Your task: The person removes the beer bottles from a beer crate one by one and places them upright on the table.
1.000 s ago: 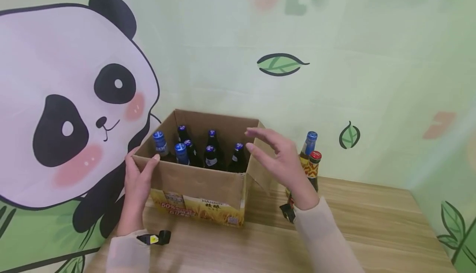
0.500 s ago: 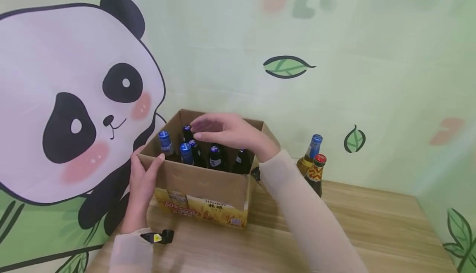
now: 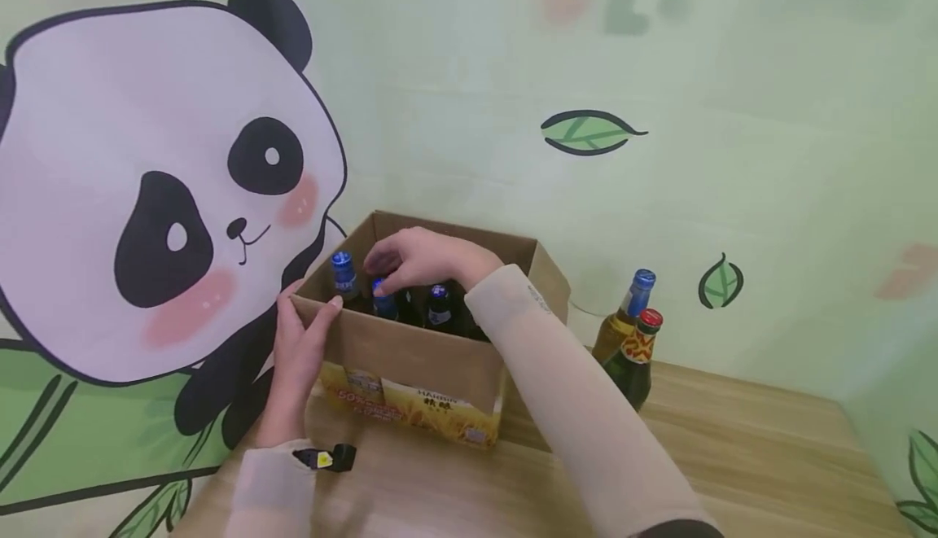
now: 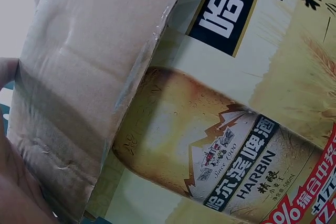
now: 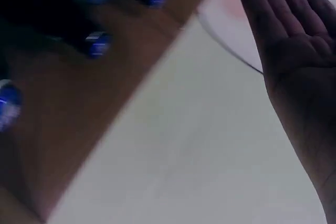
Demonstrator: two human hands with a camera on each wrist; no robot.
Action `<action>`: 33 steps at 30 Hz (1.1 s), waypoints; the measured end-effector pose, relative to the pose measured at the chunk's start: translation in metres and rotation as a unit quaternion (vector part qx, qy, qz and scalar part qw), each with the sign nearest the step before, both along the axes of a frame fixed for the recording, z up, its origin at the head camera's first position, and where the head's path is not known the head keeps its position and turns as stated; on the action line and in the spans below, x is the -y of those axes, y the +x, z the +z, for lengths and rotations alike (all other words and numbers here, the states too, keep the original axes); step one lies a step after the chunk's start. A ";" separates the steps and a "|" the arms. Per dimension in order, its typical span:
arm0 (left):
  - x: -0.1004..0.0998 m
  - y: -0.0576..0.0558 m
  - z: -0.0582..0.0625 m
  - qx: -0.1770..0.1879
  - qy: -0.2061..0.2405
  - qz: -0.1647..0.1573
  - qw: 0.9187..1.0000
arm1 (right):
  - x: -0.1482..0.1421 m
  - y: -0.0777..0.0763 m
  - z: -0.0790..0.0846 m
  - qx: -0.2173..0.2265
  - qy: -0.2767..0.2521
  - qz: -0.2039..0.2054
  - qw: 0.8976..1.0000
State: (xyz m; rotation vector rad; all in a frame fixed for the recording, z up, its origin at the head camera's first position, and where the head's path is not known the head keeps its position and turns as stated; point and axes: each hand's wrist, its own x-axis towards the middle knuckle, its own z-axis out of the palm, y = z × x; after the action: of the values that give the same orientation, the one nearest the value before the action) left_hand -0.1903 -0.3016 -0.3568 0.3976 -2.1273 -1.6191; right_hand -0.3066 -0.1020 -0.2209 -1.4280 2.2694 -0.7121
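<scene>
My left hand [image 3: 299, 351] grips the front left corner of an open cardboard beer box [image 3: 421, 352], thumb over the rim. In the left wrist view, the box's printed side [image 4: 226, 150] shows a beer bottle picture and "HARBIN". Several capped beer bottles stand inside. One with a blue neck [image 3: 344, 277] is at the left; another blue-necked bottle [image 3: 384, 305] is by my right thumb. A dark bottle [image 3: 440, 314] stands nearer the middle. My right hand [image 3: 440, 257] is over the bottles, fingers bent downward and hiding some of them. The right wrist view shows extended fingers beside blurred blue caps [image 5: 98, 44].
Right of the box, a blue-capped bottle [image 3: 623, 322] and a red-capped green bottle [image 3: 636, 363] stand on the wooden table [image 3: 747, 440]. A wall hanging with a panda [image 3: 190, 196] and leaves rises behind.
My right hand has moved left from the box's right side to over the bottles at its left. My left hand keeps its grip on the corner. The head view has shifted slightly.
</scene>
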 end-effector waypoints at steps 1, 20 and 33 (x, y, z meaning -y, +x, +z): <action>-0.002 -0.001 -0.001 0.000 0.000 -0.002 1.000 | 0.000 -0.005 -0.009 0.004 0.012 0.000 1.000; -0.005 -0.004 0.004 -0.014 -0.013 -0.003 1.000 | -0.002 -0.023 -0.044 0.118 0.013 0.021 0.993; -0.001 -0.001 -0.001 -0.009 0.001 0.004 1.000 | 0.001 -0.020 -0.048 0.079 0.012 0.024 0.996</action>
State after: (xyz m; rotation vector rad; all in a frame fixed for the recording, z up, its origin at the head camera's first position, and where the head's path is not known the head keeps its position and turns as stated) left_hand -0.1914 -0.3002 -0.3577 0.3897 -2.1091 -1.6153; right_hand -0.3267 -0.1034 -0.2686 -1.3604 2.1087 -0.7523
